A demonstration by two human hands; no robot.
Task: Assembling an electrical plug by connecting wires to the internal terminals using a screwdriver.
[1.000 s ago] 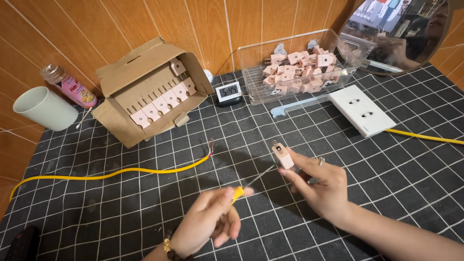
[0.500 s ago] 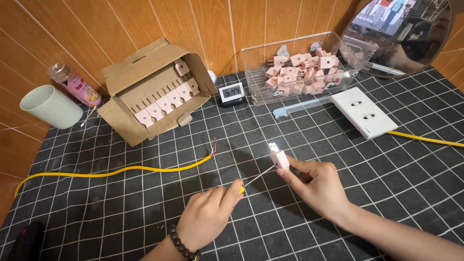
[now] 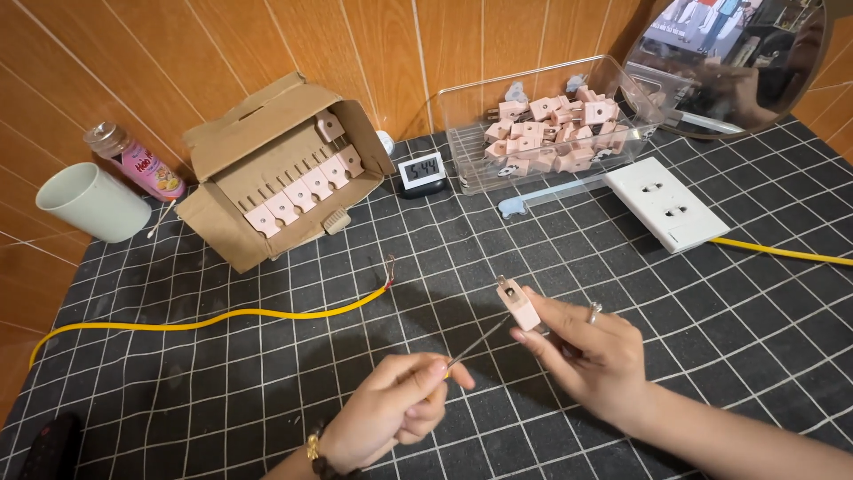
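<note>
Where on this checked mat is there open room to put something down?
Bare mat lies at front left, below the yellow cable, and at right between the white socket plate and the right hand. The back is crowded: cardboard box, small clock, clear bin, mug.

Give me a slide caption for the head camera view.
Right hand holds a pale pink plastic plug while left hand points a thin metal screwdriver at it.

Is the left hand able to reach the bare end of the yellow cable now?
Probably yes: open mat lies between the left hand and the yellow cable's bare end, but it holds a thin screwdriver.
</note>
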